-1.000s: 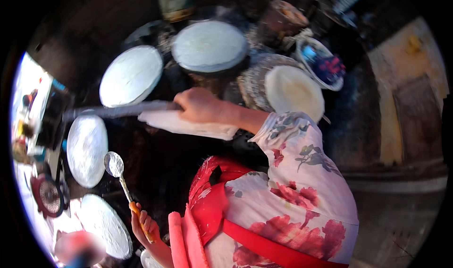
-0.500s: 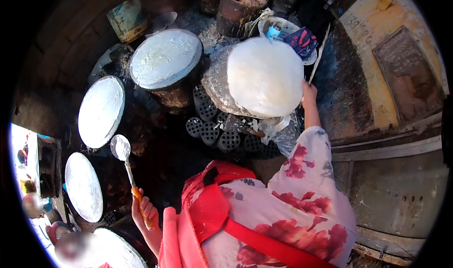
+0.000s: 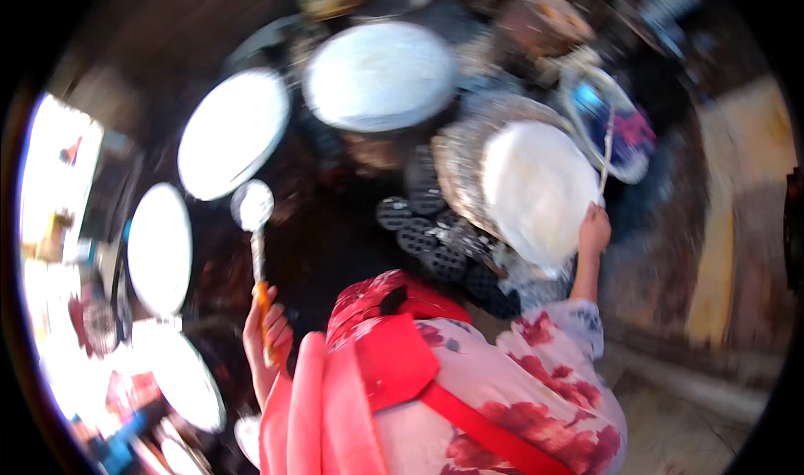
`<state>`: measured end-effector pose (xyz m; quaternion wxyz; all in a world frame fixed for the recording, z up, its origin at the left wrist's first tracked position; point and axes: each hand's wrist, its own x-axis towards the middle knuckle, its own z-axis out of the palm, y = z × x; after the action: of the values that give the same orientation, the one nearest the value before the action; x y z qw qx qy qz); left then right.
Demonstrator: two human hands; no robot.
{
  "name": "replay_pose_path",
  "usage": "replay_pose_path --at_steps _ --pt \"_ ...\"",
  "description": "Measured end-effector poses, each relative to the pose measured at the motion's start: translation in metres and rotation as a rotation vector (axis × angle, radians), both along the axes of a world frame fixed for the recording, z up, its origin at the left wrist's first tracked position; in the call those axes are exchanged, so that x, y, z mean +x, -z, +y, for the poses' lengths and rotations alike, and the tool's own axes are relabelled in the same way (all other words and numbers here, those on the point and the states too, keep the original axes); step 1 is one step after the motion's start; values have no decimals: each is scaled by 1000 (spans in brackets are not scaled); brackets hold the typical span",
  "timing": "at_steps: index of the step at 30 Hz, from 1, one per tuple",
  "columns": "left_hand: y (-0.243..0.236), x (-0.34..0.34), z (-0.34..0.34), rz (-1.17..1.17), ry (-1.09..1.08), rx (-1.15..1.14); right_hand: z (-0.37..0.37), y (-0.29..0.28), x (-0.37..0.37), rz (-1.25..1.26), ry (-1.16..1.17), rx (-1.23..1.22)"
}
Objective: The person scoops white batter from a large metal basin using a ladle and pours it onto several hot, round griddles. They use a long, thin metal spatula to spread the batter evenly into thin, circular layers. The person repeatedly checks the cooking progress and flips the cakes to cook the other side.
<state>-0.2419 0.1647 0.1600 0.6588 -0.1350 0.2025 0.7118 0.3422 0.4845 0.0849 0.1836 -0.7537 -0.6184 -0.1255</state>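
Note:
My left hand (image 3: 268, 328) is closed round the orange handle of a ladle (image 3: 252, 207), whose round white-coated bowl points up and away from me. At the right, my right hand (image 3: 594, 231) grips a thin pale stick (image 3: 609, 140) standing up from the fist. That fist is beside the edge of a large round white sheet, like flatbread (image 3: 540, 190). The sheet lies on a round, plastic-covered support (image 3: 465, 174). Round white-covered griddles (image 3: 381, 77) (image 3: 233, 136) curve along the far and left side, apart from the ladle.
Black perforated briquettes (image 3: 419, 236) sit below the support. Behind it stand a rusty brown drum (image 3: 544, 23) and a pale basin (image 3: 624, 169) with a blue item and a purple-pink bag. A bright opening with blurred clutter (image 3: 92, 333) is at the left.
The whole view has swung left and blurred, so the griddles and flatbread show farther right. Both hands keep their grips on the ladle and the stick.

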Motion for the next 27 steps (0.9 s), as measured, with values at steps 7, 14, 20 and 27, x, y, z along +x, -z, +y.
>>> replay_pose_path --at_steps 7,14,20,27 --pt "22 46 -23 37 -323 -9 31 33 -325 225 -1035 -627" --pt "21 181 -117 340 -1001 -268 -75 51 -543 116 -2062 -878" --pt "7 298 -162 354 -1539 -438 -208 72 -655 -40 -2326 -846" --pt "32 411 -198 330 -1966 -494 -242 121 -642 -382 -2529 -634"
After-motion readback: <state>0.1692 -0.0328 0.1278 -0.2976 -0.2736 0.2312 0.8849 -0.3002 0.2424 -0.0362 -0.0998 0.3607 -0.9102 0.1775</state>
